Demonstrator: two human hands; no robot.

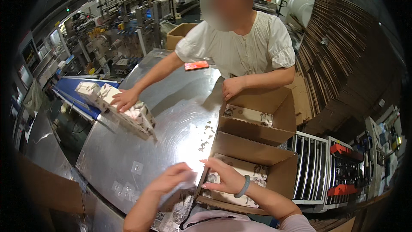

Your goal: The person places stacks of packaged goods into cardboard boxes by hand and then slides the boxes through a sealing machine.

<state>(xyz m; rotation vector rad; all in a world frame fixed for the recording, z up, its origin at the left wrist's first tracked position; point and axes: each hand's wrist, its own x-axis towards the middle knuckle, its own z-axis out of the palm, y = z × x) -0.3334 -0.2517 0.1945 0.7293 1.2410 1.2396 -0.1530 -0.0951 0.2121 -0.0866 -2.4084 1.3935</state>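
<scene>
My left hand (169, 178) hovers over the near edge of the metal table (107, 146), fingers bent around a pale, blurred thing I cannot make out. My right hand (225, 176), with a greenish bangle on its wrist, is at the left rim of the near cardboard box (253, 144); its thumb and fingers are apart with nothing visible between them. White printed packs (257, 172) lie inside that box. Below my left hand, more printed packs (176, 210) sit by the table edge. A printed pack (208, 135) shows in the glare beyond my hands.
Across the table, a co-worker's hand (125, 99) rests on a row of printed packs (139, 116) by a blue conveyor (77, 96). A second carton (281, 107) adjoins mine. Clear plastic pieces (137, 167) and a phone (196, 65) lie on the table. Rollers (309, 167) are at right.
</scene>
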